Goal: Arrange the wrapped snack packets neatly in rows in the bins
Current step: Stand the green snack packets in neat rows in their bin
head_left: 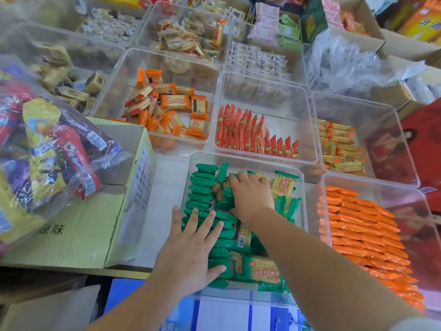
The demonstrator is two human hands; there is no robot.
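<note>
View: head.
Bin: clear plastic bin (253, 163), nearest the person.
Packets: green wrapped snack packets (202, 187) inside it, rowed at left, loose at right.
Left hand (191, 247): flat, fingers straight, pressing the left row.
Right hand (250, 199): fingers curled round packets mid-bin.

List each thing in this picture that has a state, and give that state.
Left hand: flat on green packets.
Right hand: curled round green packets.
Green packets: partly rowed, partly jumbled.
Near orange packets: neat rows.
Far orange packets: jumbled.
Red packets: upright rows.
</note>
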